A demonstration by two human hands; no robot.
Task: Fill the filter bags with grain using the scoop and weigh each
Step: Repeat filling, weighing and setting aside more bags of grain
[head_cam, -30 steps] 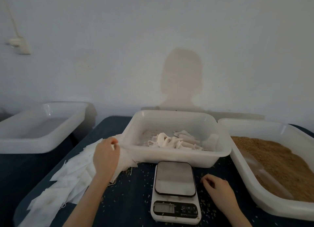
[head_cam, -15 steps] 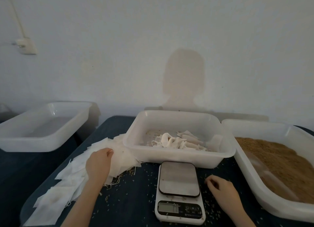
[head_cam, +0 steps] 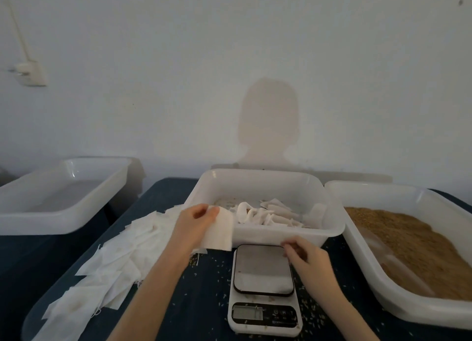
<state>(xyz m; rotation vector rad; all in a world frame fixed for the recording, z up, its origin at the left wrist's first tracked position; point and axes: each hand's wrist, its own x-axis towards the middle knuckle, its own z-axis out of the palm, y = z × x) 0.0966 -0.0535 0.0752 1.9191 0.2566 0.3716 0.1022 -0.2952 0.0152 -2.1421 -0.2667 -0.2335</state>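
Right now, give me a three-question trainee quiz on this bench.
1. True or false: the scale platform has a bag on it.
2. Which hand holds a filter bag? A) left hand B) right hand
3. Fill in: the grain sits in the tub on the person's ____ side.

Key: 1 false; 2 A; 3 right.

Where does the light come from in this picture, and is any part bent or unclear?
Head view: dim light from behind the person throws their shadow on the wall; the left tub looks bowed by the wide lens; the scale display is unreadable.
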